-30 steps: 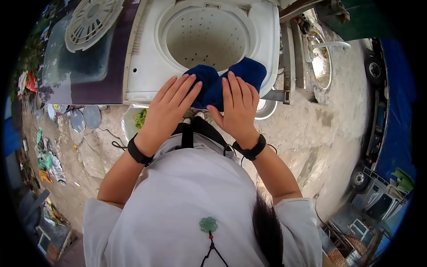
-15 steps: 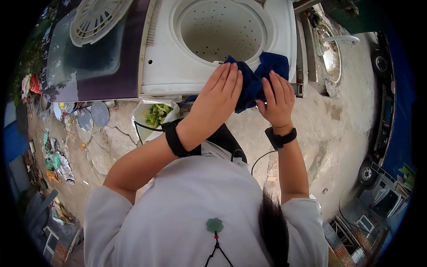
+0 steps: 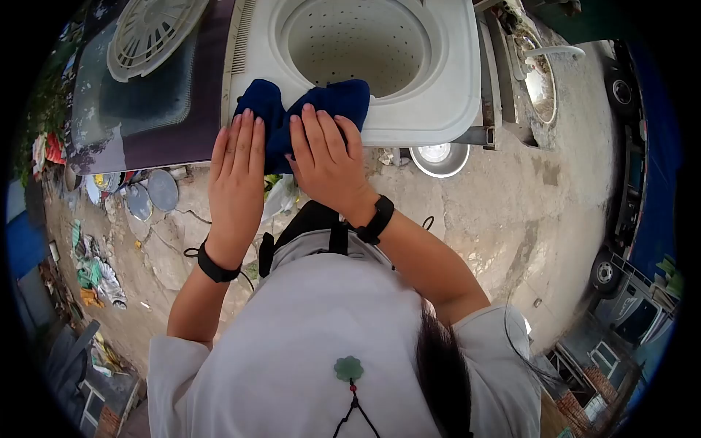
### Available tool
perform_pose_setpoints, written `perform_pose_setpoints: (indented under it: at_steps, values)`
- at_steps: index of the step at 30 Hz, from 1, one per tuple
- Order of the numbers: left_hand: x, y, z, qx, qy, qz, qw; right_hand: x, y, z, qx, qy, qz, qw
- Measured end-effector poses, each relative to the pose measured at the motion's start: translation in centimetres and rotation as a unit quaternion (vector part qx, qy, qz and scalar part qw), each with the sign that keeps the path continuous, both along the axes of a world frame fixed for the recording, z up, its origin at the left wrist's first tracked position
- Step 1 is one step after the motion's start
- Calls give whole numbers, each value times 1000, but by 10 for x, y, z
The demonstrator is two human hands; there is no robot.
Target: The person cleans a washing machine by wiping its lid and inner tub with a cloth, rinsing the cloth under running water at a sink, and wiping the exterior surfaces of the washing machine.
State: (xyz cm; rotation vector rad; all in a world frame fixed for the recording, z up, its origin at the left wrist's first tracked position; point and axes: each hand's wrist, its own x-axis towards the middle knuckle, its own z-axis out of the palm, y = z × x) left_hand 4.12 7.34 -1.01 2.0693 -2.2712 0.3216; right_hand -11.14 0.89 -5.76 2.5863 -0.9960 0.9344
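A dark blue cloth (image 3: 332, 98) lies bunched over the front rim of a white washing machine (image 3: 420, 131), left of the round tub opening, and hangs past the front edge. My left hand (image 3: 237, 171) rests flat on the cloth's left part, its fingers stretched out. My right hand (image 3: 328, 157) presses on the cloth's right part with fingers straight and a little apart. Neither hand wraps round the cloth; the undersides of the fingers are hidden. Beyond the cloth, the perforated spin tub (image 3: 358, 44) stands uncovered.
A round slotted white lid (image 3: 153, 33) lies on the purple-framed cover (image 3: 135, 139) at left. Below the machine's front edge stand a metal basin (image 3: 440, 159) and a white bag (image 3: 281, 197) with greens. A white faucet (image 3: 551, 51) is at right; paint-can lids (image 3: 163, 190) lie on the ground.
Both hands and the blue cloth have moved left along the machine's front rim, from the right corner to beside the purple cover. The basin below has come into view.
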Motion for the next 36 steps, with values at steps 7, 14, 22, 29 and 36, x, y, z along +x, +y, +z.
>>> perform_pose_setpoints:
  at_steps: [7, 14, 22, 29, 36]
  values:
    - [-58, -35, -6, 3, 48, -100, 994, -114, -39, -4, -27, 39, 31, 998]
    - [-150, -65, -7, 20, 103, -129, 986, -171, -51, -38, 65, -173, -11, 983]
    - [-202, -84, -12, 12, 93, -97, 991, -170, -39, -65, 320, -420, 1, 849]
    - [-251, -106, -3, 40, 107, 11, 993, -217, -78, -56, 439, -365, 38, 820]
    - [-267, -99, -5, -4, 106, 72, 992, -260, -63, -26, 606, -252, 161, 737]
